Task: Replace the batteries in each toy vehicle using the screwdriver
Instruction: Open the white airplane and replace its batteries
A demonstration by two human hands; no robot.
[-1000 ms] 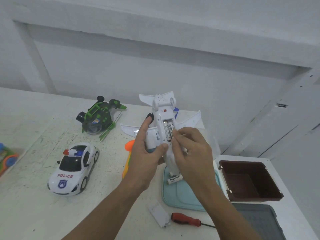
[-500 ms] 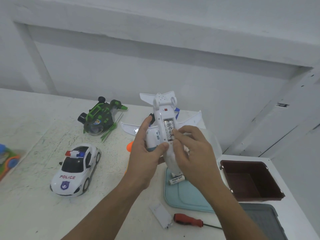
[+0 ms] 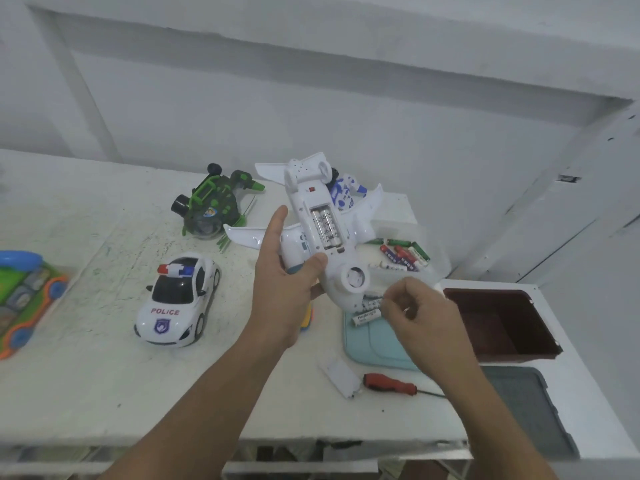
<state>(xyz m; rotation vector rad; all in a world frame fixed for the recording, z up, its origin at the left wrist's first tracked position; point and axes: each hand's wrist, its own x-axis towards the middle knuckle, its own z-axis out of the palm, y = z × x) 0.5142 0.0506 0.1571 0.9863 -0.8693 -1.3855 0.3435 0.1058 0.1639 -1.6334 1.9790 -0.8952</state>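
Observation:
My left hand (image 3: 284, 289) grips a white toy plane (image 3: 323, 199) held belly-up above the table. Its battery compartment (image 3: 325, 230) is uncovered, with two batteries inside. My right hand (image 3: 419, 313) is low at the teal tray (image 3: 377, 348), its fingertips pinching the end of a loose battery (image 3: 372, 302). A second battery (image 3: 366, 317) lies just below it. The white compartment cover (image 3: 341, 377) and the red-handled screwdriver (image 3: 389, 383) lie on the table near the front edge.
A police car (image 3: 178, 299) and a green helicopter toy (image 3: 211, 209) stand at the left. A clear container of batteries (image 3: 403, 256) sits behind the plane. A brown box (image 3: 502, 323) and a grey tray (image 3: 530, 410) are at the right, a colourful toy (image 3: 24, 292) at the far left.
My right hand left the plane's battery compartment and dropped to the batteries on the teal tray. My left hand tilted the plane to the right.

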